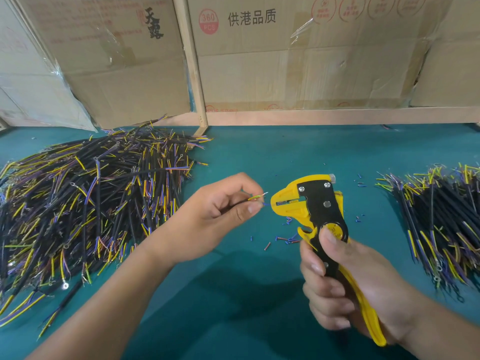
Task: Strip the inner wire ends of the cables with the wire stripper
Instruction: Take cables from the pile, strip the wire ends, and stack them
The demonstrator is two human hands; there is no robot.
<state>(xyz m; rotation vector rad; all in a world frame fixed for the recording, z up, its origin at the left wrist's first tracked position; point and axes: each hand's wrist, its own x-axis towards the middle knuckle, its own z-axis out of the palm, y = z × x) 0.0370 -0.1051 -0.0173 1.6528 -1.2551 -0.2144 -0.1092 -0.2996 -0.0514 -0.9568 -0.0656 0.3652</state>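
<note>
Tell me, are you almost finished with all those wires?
Not nearly. The smaller pile on the right looks done, and snipped insulation bits lie on the green table. Right now the left hand pinches one cable at the wire stripper gripped by the right hand. The big pile on the left probably still waits.

Two hands: the left (220, 203) and the right (337, 287). One stripper (317, 211). One cable (253, 200) held apart from the rest. Two cable heaps on the surface (259, 294), a large one (91, 203) toward its left edge and a smaller one (439, 229) at its right edge, too tangled to count. Many small insulation scraps (283, 240) lie scattered mid-surface. Three cardboard boxes (298, 61) stand behind.
</note>
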